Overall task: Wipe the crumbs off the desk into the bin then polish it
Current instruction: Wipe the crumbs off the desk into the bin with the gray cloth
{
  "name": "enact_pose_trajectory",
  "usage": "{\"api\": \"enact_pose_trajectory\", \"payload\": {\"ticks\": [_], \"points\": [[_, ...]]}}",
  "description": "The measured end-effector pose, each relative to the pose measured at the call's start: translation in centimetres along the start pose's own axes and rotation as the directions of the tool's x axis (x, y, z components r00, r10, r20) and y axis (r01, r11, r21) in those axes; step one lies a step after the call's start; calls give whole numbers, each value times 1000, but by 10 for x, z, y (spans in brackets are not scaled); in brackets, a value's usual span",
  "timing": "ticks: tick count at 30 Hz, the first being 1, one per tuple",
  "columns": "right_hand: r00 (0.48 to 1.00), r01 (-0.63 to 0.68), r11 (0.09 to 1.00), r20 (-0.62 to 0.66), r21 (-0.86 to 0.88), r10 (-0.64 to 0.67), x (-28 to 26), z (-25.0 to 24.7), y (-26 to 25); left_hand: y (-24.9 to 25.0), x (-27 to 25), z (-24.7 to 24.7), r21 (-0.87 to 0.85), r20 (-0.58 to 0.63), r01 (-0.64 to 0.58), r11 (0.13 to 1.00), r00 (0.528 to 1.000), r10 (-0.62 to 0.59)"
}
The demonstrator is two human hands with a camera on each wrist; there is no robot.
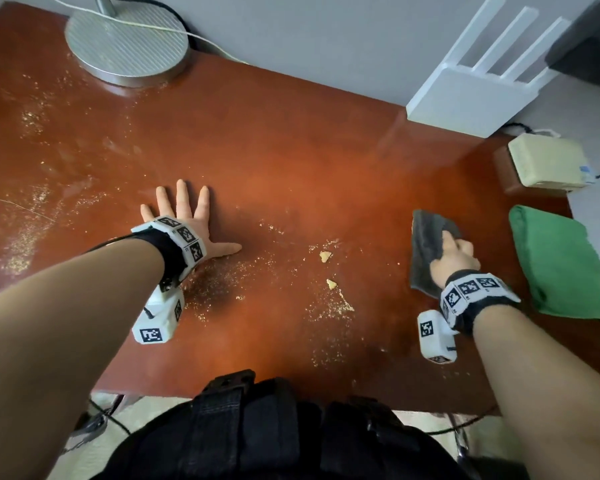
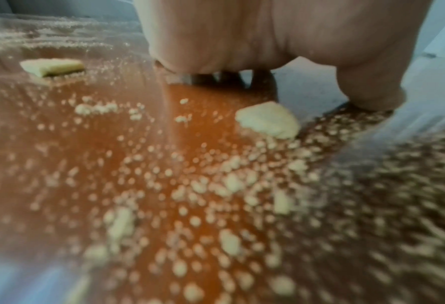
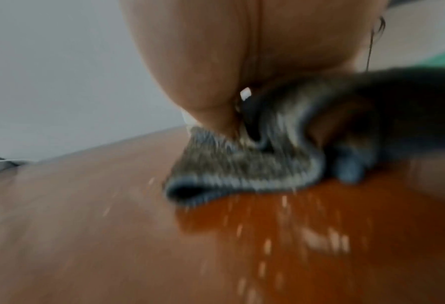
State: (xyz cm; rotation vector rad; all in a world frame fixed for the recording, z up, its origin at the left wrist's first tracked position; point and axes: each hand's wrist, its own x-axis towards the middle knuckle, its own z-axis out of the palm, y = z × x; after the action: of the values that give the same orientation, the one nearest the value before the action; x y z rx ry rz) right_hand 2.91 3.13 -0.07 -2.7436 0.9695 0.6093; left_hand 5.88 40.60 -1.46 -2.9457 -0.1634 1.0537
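Reddish-brown wood, glossy, makes up the surface (image 1: 291, 140), and pale crumbs (image 1: 329, 310) are scattered over its middle and left side, with two bigger bits (image 1: 325, 256) lying between the person's arms. The left hand (image 1: 187, 220) lies flat on the wood, fingers straight and spread, thumb pointing right. The right hand (image 1: 454, 259) presses down on a grey cloth (image 1: 428, 244) with its fingers curled round the fabric; the cloth lies bunched on the wood to the right of the crumbs. A green cloth (image 1: 558, 265), folded, sits just beside it at the right edge. At the back stand a round metal lamp base (image 1: 127, 43) and a white router (image 1: 471, 95).
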Motion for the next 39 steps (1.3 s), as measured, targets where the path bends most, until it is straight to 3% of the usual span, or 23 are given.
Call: {"api": "enact_pose_trajectory", "payload": {"ticks": [2,4,7,10,13,16,19,21,24,27,29,31,33,36,37,39], "points": [[998,63,998,-22,2,-63,-11,16,-6,6,-9,3,-16,-13,-51,999,999,50],[976,217,976,-25,-6,-217,-24,27,-25,14,-20,8,-28,-37,-107,994,994,106],[888,459,889,45,6,-458,-50,45,-60,27,-41,23,-27,-23,-164,986,986,163],[817,569,817,52,94,-575,-67,49,-73,35,-63,48,3,6,-213,977,977,213],[869,491,834,-79,253,-488,-68,31,-48,40,-82,72,51,3,-246,968,969,246],[942,322,895,-198,308,-271,-64,17,17,46,-97,92,99,-1,-247,964,969,248],[994,64,978,-104,198,-44,-69,27,80,51,-107,104,133,-14,-231,964,972,235],[999,6,990,-48,138,1,-80,45,97,54,-109,107,144,-29,-213,967,975,219],[980,196,976,-66,93,-190,-101,67,81,56,-109,107,142,-35,-200,970,978,206],[886,461,882,-11,97,-463,-129,84,39,56,-110,106,131,-20,-196,972,980,200],[837,540,832,28,124,-547,-143,90,18,56,-110,105,127,-17,-193,973,980,196],[841,532,823,-5,199,-542,-140,86,18,56,-110,105,123,-15,-190,974,981,194],[876,481,827,-114,292,-469,-127,71,34,56,-110,106,119,-18,-190,975,981,193],[936,310,884,-277,351,-219,-93,47,77,56,-109,107,110,-28,-191,975,980,195],[955,213,909,-272,359,-117,-82,41,88,56,-109,107,107,-29,-190,976,981,194],[991,7,956,-131,294,33,-63,37,97,56,-109,107,106,-32,-185,977,981,190]]}}
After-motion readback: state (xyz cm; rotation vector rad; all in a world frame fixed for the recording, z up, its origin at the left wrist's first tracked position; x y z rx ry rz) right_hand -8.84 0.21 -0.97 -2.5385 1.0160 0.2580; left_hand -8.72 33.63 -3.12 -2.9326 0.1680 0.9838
